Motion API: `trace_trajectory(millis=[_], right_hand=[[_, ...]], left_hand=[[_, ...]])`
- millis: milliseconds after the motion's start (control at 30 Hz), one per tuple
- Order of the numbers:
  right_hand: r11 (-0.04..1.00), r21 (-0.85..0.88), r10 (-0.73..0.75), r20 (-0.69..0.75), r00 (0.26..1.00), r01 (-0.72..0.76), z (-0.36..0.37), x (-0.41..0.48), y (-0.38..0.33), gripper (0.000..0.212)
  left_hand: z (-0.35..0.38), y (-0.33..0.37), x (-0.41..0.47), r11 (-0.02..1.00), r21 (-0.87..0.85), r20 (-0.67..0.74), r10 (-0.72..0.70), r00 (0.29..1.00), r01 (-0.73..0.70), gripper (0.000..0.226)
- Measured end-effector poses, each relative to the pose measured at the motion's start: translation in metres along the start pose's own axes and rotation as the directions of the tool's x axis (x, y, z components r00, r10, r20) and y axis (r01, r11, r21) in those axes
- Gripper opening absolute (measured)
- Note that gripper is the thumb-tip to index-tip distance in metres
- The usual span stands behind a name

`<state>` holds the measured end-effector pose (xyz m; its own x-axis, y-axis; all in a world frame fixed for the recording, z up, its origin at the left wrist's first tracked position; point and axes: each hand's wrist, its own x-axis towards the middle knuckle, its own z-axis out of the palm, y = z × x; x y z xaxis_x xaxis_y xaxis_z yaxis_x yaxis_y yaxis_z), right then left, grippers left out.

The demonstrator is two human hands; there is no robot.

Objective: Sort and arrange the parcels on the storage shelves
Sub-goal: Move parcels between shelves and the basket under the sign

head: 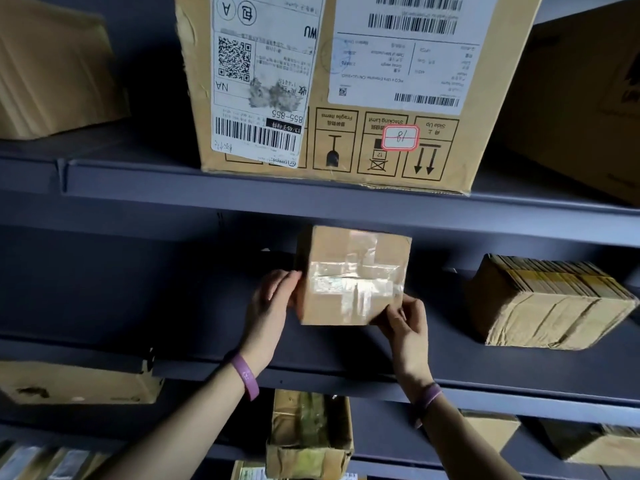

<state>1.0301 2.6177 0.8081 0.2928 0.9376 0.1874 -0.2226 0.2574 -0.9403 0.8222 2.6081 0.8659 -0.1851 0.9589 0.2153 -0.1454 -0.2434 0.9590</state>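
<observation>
A small brown cardboard parcel (349,275), crossed with shiny clear tape, is held between both hands at the middle shelf (138,306) of a dark grey rack. My left hand (270,303) grips its left side. At the parcel's lower right corner, my right hand (405,323) pinches the edge. Whether the parcel rests on the shelf or hangs just above it cannot be told. Both wrists wear purple bands.
A large labelled carton (346,81) stands on the upper shelf, flanked by a box on the left (52,71) and another on the right (588,98). A taped bundle (547,303) lies right of the parcel. Lower shelves hold several boxes (308,434).
</observation>
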Motion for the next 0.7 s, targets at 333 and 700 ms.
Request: trace_trajectory(millis=[333,700], right_hand=[[0.948,-0.193,-0.177,0.339,0.924,0.253,0.003,-0.010,-0.019,0.084],[0.941,-0.233,-0.176,0.287,0.942,0.247,0.005,-0.013,-0.022,0.082]], left_hand=[[-0.007,-0.001,0.015,0.981,0.041,0.005,-0.188,0.982,0.188,0.058],[-0.017,-0.009,0.001,0.917,0.307,-0.045,-0.253,0.967,0.254,0.080]])
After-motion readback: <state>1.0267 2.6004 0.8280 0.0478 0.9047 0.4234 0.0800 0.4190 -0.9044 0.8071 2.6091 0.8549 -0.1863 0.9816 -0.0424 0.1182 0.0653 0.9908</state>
